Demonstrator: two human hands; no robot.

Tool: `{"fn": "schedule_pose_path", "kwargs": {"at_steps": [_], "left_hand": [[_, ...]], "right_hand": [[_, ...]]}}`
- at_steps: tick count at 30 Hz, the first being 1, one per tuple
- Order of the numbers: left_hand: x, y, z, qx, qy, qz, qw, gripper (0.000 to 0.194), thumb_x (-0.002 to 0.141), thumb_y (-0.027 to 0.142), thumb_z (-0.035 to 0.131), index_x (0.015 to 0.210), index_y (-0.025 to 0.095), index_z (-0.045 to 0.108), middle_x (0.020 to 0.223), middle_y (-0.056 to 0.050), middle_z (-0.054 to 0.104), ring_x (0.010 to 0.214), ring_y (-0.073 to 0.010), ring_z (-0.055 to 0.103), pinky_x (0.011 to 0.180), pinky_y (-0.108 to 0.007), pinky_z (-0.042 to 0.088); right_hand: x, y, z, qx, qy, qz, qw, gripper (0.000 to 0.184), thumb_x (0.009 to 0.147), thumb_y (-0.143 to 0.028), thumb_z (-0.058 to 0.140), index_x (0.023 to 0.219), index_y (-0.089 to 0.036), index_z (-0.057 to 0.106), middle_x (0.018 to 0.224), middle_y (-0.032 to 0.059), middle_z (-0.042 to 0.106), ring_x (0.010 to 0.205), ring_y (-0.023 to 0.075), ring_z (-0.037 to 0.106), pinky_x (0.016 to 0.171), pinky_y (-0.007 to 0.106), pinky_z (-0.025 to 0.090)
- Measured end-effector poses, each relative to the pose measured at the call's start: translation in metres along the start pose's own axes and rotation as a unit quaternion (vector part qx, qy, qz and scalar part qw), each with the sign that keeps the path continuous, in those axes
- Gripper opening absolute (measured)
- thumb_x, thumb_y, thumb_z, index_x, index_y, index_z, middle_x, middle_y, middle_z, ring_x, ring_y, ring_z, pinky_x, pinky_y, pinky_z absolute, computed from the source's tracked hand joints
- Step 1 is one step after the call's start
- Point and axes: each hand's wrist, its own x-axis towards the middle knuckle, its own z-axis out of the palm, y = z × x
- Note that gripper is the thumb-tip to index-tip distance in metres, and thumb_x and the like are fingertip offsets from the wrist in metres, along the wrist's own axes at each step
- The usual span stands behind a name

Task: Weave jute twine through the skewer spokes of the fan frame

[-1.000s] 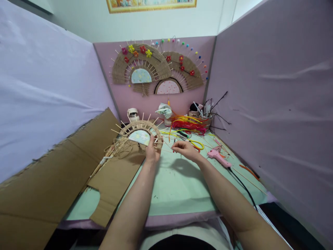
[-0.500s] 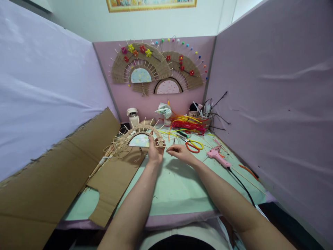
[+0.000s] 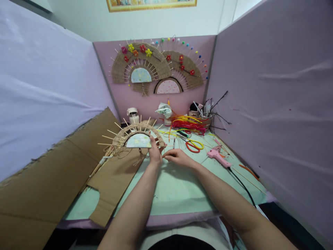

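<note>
My left hand [image 3: 155, 152] grips the right end of a half-round fan [image 3: 137, 140], thumb on its pale patterned centre. Beige twine is woven in a band around thin sticks that radiate outward like rays. Just below the fan's right end, my right hand [image 3: 178, 157] is closed in a pinch, fingertips close to my left hand. A thin strand of twine [image 3: 164, 149] seems to run from the fan's edge down to these fingertips; it is hard to make out. The fan is held up above a cardboard sheet [image 3: 114, 184].
Right of my hands lie scissors [image 3: 194, 146], a pink glue gun [image 3: 220, 157] with a black cord, and loose sticks. Behind are red and yellow pipe cleaners [image 3: 188, 125], a white bottle [image 3: 134, 115] and a pot of twigs [image 3: 206, 121]. A large cardboard panel [image 3: 65, 163] leans at left.
The fan has turned slightly in my left hand, its left side swinging so the sticks now show more fully. My right hand has moved a little left and down, closer to my left hand.
</note>
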Motion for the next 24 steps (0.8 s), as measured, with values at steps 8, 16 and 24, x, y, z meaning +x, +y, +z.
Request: {"fn": "schedule_pose_path", "kwargs": {"at_steps": [8, 16, 24], "left_hand": [[0.002, 0.000, 0.000, 0.031, 0.004, 0.020, 0.999, 0.041, 0.072, 0.053, 0.061, 0.079, 0.013, 0.059, 0.065, -0.002, 0.060, 0.056, -0.0086, 0.056, 0.056, -0.020, 0.043], [-0.004, 0.004, 0.005, 0.030, -0.038, -0.018, 0.999, 0.034, 0.077, 0.043, 0.061, 0.096, 0.015, 0.061, 0.067, 0.000, 0.059, 0.053, -0.0085, 0.055, 0.057, -0.021, 0.045], [-0.006, 0.004, 0.002, -0.034, -0.147, -0.109, 0.982, 0.055, 0.078, 0.045, 0.059, 0.129, 0.029, 0.044, 0.069, 0.002, 0.059, 0.056, -0.0100, 0.056, 0.056, -0.022, 0.046]], "right_hand": [[-0.002, -0.010, -0.005, -0.081, 0.052, -0.048, 0.994, 0.022, 0.082, -0.031, 0.052, 0.082, -0.015, 0.068, 0.072, 0.0034, 0.064, 0.062, 0.0123, 0.052, 0.059, 0.023, 0.039], [0.000, -0.005, -0.027, -0.174, 0.269, -0.060, 0.945, 0.021, 0.083, -0.033, 0.053, 0.072, -0.017, 0.063, 0.068, 0.0033, 0.062, 0.064, 0.0146, 0.053, 0.063, 0.025, 0.039], [0.004, 0.008, -0.035, -0.118, 0.219, 0.021, 0.968, 0.028, 0.079, -0.038, 0.053, 0.063, -0.016, 0.060, 0.059, -0.0001, 0.057, 0.056, 0.0123, 0.047, 0.054, 0.023, 0.035]]}}
